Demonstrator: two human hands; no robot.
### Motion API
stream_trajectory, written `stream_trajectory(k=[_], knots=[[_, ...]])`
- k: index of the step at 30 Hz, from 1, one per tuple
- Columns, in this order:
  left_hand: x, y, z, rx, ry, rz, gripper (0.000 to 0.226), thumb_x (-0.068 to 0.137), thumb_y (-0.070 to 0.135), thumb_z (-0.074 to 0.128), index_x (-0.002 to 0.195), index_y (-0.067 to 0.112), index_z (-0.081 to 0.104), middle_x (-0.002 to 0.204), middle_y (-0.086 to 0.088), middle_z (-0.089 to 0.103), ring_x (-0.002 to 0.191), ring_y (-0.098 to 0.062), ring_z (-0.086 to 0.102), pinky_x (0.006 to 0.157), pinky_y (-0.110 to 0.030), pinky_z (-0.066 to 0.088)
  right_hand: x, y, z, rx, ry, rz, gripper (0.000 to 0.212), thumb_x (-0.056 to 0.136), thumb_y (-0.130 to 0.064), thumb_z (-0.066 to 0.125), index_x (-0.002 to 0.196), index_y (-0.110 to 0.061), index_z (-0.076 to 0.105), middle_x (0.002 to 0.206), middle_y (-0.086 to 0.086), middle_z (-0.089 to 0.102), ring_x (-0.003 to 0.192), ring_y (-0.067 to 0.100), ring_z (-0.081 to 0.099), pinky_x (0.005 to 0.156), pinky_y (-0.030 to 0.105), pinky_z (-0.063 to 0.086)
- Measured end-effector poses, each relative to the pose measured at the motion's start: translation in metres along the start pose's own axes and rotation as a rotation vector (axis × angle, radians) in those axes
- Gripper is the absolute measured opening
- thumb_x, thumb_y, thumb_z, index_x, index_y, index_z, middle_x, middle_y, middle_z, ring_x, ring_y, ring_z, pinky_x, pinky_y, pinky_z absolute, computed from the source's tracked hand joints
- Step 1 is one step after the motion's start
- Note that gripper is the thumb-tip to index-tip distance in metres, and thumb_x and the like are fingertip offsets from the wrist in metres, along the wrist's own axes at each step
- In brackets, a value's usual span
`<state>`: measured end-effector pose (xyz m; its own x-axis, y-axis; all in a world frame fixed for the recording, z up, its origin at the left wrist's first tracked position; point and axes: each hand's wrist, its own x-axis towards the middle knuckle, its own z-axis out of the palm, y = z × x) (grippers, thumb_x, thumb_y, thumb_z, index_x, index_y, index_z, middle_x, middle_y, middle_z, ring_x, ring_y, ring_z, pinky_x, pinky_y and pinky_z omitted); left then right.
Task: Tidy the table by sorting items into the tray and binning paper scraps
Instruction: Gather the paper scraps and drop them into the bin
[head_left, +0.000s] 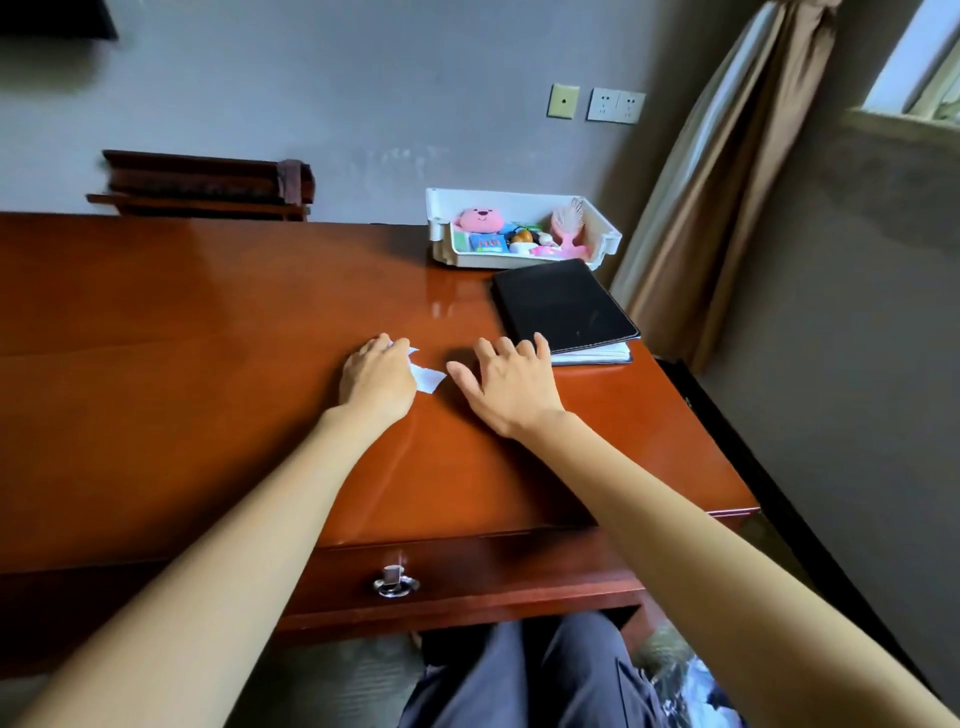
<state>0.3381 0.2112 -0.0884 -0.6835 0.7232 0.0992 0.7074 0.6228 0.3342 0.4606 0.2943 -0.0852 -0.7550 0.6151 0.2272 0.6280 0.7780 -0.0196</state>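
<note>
Mostly, the view is filled by the polished wooden bench (208, 322), whose top is bare over its left half. At the far right corner the white tray (605, 231) is set against the wall, likely so that it stays clear of the working area. It is already loaded with a pink plush toy, a pink hairbrush and several smaller pieces that are too small to name. Just in front of the tray a black notebook (563, 304) is laid flat, touching nothing in the tray; being wider than the tray's free space, it is probably meant to stay on the bench.

Near the middle of the bench the right hand (511, 384) is rested palm down, just beside the notebook's near corner. Its fingers (506, 348) are spread and straight, and nothing is held; the bench seems to be steadied by it while the other hand works. The left hand (376, 376) is placed close beside it, its fingers curled down over the paper scraps (430, 378), so that the thin pieces can be gathered off the slick surface. One white torn piece is left sticking out between the two hands.

No bin is seen, so the sorting is judged nearly finished and the scraps are still to be carried off.
</note>
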Motion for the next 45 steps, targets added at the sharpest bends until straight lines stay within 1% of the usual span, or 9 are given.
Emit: stream_trajectory(k=[9, 13, 17, 22, 27, 30, 33, 40, 45], knots=[[-0.006, -0.007, -0.010, -0.110, 0.075, 0.073, 0.031, 0.096, 0.014, 0.046, 0.124, 0.004, 0.055, 0.120, -0.016, 0.053, 0.115, -0.029, 0.047, 0.091, -0.037, 0.043, 0.012, -0.025, 0.000, 0.383, -0.069, 0.044, 0.039, 0.086, -0.044, 0.057, 0.113, -0.016, 0.058, 0.119, 0.010, 0.047, 0.116, 0.029, 0.043, 0.104, 0.040, 0.033], [-0.005, -0.006, -0.013, -0.202, 0.119, 0.046, 0.017, 0.093, 0.010, 0.050, 0.089, -0.004, 0.059, 0.090, -0.012, 0.045, 0.082, -0.027, 0.046, 0.065, -0.032, 0.034, 0.018, -0.031, -0.008, 0.472, -0.157, 0.128, 0.021, 0.085, -0.030, 0.062, 0.097, -0.014, 0.067, 0.119, 0.010, 0.047, 0.116, 0.029, 0.042, 0.102, 0.039, 0.036], [-0.004, -0.013, -0.012, -0.423, 0.176, -0.084, 0.022, 0.091, 0.017, 0.052, 0.075, 0.004, 0.059, 0.085, -0.017, 0.062, 0.086, -0.033, 0.055, 0.067, -0.037, 0.046, 0.018, -0.031, -0.009, 0.491, -0.159, 0.123, 0.021, 0.088, -0.021, 0.056, 0.107, -0.012, 0.062, 0.119, 0.012, 0.049, 0.115, 0.032, 0.047, 0.099, 0.040, 0.039], [-0.009, -0.020, -0.018, -0.570, 0.233, -0.162, 0.020, 0.089, 0.016, 0.054, 0.085, 0.001, 0.068, 0.087, -0.017, 0.070, 0.081, -0.032, 0.065, 0.068, -0.037, 0.057, 0.012, -0.038, -0.006, 0.508, -0.180, 0.099, 0.049, 0.083, -0.047, 0.061, 0.121, -0.017, 0.056, 0.123, 0.009, 0.047, 0.116, 0.027, 0.045, 0.102, 0.037, 0.038], [-0.021, -0.019, -0.023, -0.603, 0.235, -0.163, 0.021, 0.092, 0.015, 0.053, 0.099, 0.000, 0.066, 0.097, -0.017, 0.071, 0.065, -0.019, 0.060, 0.053, -0.019, 0.042, 0.012, -0.039, -0.012, 0.478, -0.175, 0.123, 0.033, 0.086, -0.034, 0.061, 0.107, -0.008, 0.061, 0.118, 0.013, 0.051, 0.111, 0.031, 0.049, 0.093, 0.037, 0.039], [-0.028, -0.013, -0.026, -0.611, 0.234, -0.154, 0.020, 0.092, 0.017, 0.054, 0.100, 0.001, 0.065, 0.099, -0.016, 0.070, 0.063, -0.016, 0.060, 0.054, -0.016, 0.042, 0.005, -0.032, -0.014, 0.596, -0.112, 0.135, 0.014, 0.087, -0.021, 0.059, 0.081, -0.008, 0.058, 0.091, 0.012, 0.057, 0.084, 0.029, 0.053, 0.072, 0.034, 0.042], [-0.035, 0.010, -0.029, -0.636, 0.213, -0.087, 0.021, 0.092, 0.018, 0.055, 0.104, 0.003, 0.063, 0.099, -0.013, 0.070, 0.064, -0.014, 0.061, 0.054, -0.016, 0.044, -0.008, -0.009, -0.021, 0.714, 0.008, 0.217, 0.034, 0.088, -0.010, 0.046, 0.056, -0.011, 0.038, 0.065, 0.017, 0.060, 0.062, 0.031, 0.052, 0.057, 0.033, 0.040], [-0.063, 0.125, -0.012, -0.784, 0.000, 0.188, 0.019, 0.093, 0.013, 0.051, 0.108, 0.007, 0.061, 0.085, -0.006, 0.065, 0.051, -0.007, 0.059, 0.047, -0.014, 0.043, -0.070, 0.083, -0.040, 0.735, 0.366, 0.371, 0.017, 0.095, -0.016, 0.047, 0.099, -0.004, 0.058, 0.078, 0.009, 0.062, 0.072, 0.031, 0.064, 0.072, 0.043, 0.052], [-0.110, 0.218, 0.034, -0.740, -0.135, 0.384, 0.011, 0.090, 0.009, 0.051, 0.081, 0.008, 0.058, 0.067, -0.009, 0.066, 0.043, -0.010, 0.059, 0.043, -0.024, 0.047, -0.142, 0.161, -0.043, 0.712, 0.511, 0.617, 0.018, 0.091, -0.018, 0.055, 0.083, -0.003, 0.061, 0.057, -0.010, 0.052, 0.054, 0.012, 0.050, 0.057, 0.020, 0.039]])
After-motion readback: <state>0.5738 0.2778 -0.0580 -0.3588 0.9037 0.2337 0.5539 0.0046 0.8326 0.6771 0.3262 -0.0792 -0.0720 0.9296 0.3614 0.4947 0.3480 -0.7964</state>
